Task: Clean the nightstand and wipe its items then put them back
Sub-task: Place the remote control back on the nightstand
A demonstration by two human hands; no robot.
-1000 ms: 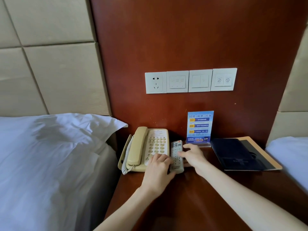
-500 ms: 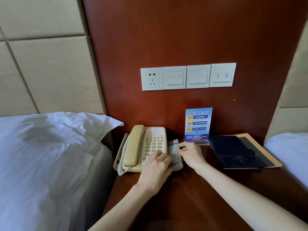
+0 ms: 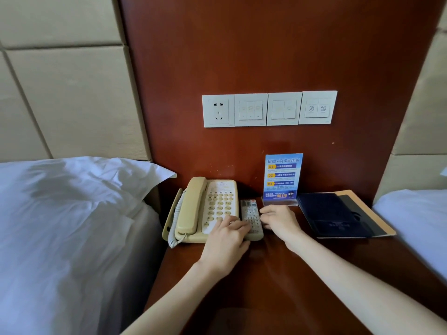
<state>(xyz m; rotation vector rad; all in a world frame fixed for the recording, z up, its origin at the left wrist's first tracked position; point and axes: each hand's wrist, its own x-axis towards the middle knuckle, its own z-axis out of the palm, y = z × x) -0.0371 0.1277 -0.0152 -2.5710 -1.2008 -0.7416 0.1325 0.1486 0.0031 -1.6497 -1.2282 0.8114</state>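
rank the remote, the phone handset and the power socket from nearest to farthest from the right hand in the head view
1. remote: right beside the right hand, just to its left.
2. phone handset: further left, across the keypad.
3. power socket: up on the wall panel, above and to the left.

Sign card [image 3: 283, 177] headline: we read "招嫖+刷单=诈骗", white on blue.
Sign card tags: we read 01, 02 and 03 on yellow, one heading each line.
Sign card foot: yellow digits, too blurred for us.
Telephone [image 3: 219, 201] keys, remote [image 3: 249, 210], folder [image 3: 338, 213] emblem: too small for us to read.
Rightmost switch plate [image 3: 317, 108]: we see two round symbols.
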